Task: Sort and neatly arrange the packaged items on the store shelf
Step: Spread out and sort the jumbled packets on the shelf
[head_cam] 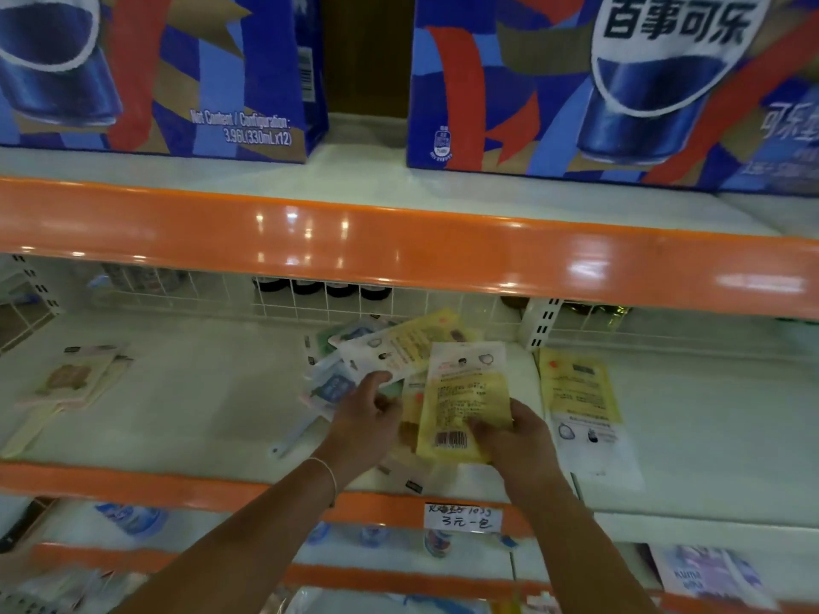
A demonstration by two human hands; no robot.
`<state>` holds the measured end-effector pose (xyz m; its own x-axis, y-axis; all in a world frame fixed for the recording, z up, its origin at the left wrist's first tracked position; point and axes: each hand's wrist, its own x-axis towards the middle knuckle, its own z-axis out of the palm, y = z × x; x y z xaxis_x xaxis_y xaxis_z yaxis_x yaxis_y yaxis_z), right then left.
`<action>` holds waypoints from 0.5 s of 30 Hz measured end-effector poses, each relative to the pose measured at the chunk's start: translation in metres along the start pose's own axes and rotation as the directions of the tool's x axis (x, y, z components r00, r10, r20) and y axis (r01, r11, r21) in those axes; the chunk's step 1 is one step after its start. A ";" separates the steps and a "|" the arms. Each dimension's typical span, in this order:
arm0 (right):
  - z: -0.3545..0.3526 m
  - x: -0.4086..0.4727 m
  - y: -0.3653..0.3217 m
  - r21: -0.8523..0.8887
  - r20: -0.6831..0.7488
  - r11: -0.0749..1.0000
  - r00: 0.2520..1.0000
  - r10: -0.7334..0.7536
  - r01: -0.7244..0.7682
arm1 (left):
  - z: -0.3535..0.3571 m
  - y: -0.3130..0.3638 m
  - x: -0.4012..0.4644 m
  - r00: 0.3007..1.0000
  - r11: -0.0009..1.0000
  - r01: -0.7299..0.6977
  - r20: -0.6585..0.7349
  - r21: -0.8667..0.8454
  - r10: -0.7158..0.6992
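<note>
On the white middle shelf (199,392) lies a loose heap of flat packets (350,352), blue, green, yellow and white. My right hand (514,436) holds a yellow and white packet (465,392) by its lower edge, barcode side up. My left hand (368,414) pinches the corner of another yellow and white packet (399,347) resting on the heap. A matching yellow packet (580,392) lies flat on the shelf to the right of my hands. A small stack of pale pink packets (75,378) sits at the shelf's left.
The orange front rail of the upper shelf (399,250) hangs just above the packets. Blue cola cartons (620,90) stand on that upper shelf. A white wire grid (310,303) backs the middle shelf. A handwritten price tag (463,518) hangs on the lower rail.
</note>
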<state>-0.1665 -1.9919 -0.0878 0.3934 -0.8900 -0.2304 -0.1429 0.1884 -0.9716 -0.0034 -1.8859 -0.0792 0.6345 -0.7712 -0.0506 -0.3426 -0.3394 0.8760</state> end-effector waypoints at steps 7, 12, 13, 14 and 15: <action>-0.076 0.008 0.005 0.016 -0.180 0.999 0.983 0.038 -0.035 | 0.034 0.015 0.004 0.992 0.983 -0.123 0.028 0.136 0.120; -0.111 0.023 0.007 -0.020 -0.240 0.994 0.965 0.104 -0.112 | 0.048 0.022 0.007 0.978 0.964 -0.200 0.098 0.176 0.185; -0.116 0.026 0.007 -0.039 -0.249 0.992 0.962 0.110 -0.124 | 0.050 0.022 0.008 0.973 0.956 -0.223 0.098 0.193 0.207; -0.121 0.030 0.008 -0.051 -0.259 0.989 0.959 0.118 -0.136 | 0.051 0.022 0.009 0.970 0.950 -0.241 0.093 0.199 0.226; -0.125 0.033 0.008 -0.084 -0.272 0.985 0.954 0.123 -0.151 | 0.052 0.022 0.009 0.967 0.947 -0.253 0.092 0.199 0.239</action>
<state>-0.2679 -2.0720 -0.0962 0.1113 -0.9390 -0.3255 -0.2770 0.2852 -0.9176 -0.0416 -1.9287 -0.0852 0.4673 -0.8764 0.1163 -0.6231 -0.2332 0.7466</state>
